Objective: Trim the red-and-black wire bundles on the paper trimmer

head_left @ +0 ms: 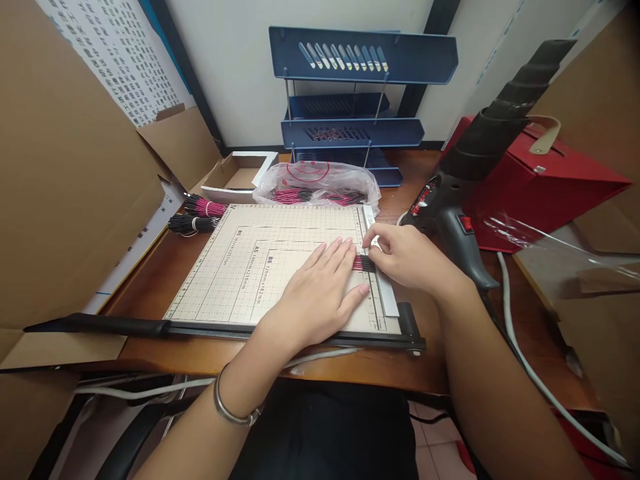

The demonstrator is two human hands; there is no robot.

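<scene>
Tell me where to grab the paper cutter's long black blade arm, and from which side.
Grip the blade arm at its far left handle end, coming from above: it lies flat along the cutter board's near edge and juts leftward, away from both hands.

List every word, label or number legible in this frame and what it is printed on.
"B5", "A5" and "B6": paper-size marks on the cutting board under the left hand.
Size figures beside those marks: too small to read with certainty.
Printed sheet on the upper-left wall: rows of characters, too small to read.
Red print on the plastic bag: a drawn shape, no readable words.
</scene>
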